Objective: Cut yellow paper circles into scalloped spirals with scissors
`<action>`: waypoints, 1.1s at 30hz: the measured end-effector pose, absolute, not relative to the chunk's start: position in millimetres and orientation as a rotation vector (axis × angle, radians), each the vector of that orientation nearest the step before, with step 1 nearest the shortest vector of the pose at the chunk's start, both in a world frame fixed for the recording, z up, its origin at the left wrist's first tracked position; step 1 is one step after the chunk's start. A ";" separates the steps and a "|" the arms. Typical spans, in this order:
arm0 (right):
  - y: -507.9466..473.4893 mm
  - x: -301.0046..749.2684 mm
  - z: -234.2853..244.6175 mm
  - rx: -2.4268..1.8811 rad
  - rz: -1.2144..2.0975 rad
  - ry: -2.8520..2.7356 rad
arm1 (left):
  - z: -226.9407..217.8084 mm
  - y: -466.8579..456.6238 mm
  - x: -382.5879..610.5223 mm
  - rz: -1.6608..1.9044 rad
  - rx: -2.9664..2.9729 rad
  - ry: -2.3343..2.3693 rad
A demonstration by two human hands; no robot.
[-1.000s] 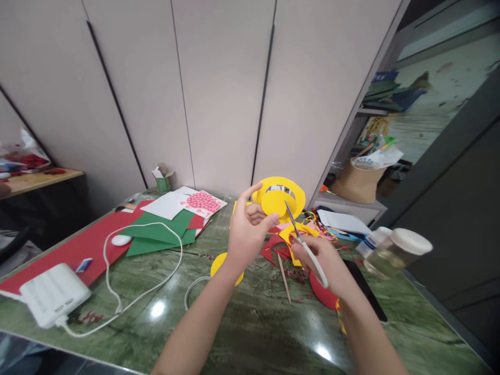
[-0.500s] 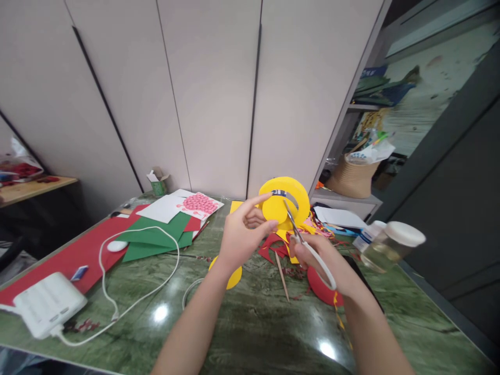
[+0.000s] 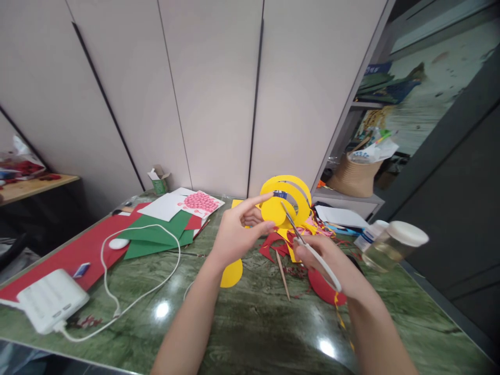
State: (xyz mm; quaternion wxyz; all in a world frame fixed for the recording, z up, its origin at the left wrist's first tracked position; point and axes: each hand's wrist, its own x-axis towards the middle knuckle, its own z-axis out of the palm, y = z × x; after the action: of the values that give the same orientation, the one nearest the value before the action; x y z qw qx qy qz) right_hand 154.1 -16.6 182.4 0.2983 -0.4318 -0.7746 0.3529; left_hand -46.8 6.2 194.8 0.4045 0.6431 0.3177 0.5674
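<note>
Left hand [image 3: 236, 229] pinches the yellow paper [image 3: 273, 211] at its two o'clock; right hand [image 3: 322, 260] has fingers around scissors [image 3: 298, 237]. Cutting seems underway; the next snip calls for steady support.

yellow paper [image 3: 273, 211] now in two looping bands, second gap opened
</note>
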 end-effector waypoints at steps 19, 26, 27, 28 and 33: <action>-11.5 164.1 181.0 -1.201 0.994 -2.223 | 203.1 8.4 -76.4 1.156 1.826 0.834; -11.4 161.9 183.0 -1.264 1.009 -2.241 | 204.1 9.7 -84.0 1.060 1.788 0.733; -11.5 159.1 183.0 -1.257 1.026 -2.203 | 203.6 10.3 -80.9 1.105 1.759 0.724; -11.5 155.7 182.6 -1.251 1.032 -2.156 | 202.7 11.0 -76.4 1.165 1.716 0.714; -8.7 140.2 175.0 -1.246 0.930 -1.953 | 193.9 13.5 -43.6 1.503 1.418 0.657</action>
State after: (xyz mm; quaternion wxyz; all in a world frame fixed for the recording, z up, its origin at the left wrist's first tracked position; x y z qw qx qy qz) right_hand 140.2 -8.7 175.0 0.3171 -0.4733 -0.7420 0.3534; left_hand -43.6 13.5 193.9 0.4675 0.5782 0.2677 0.6128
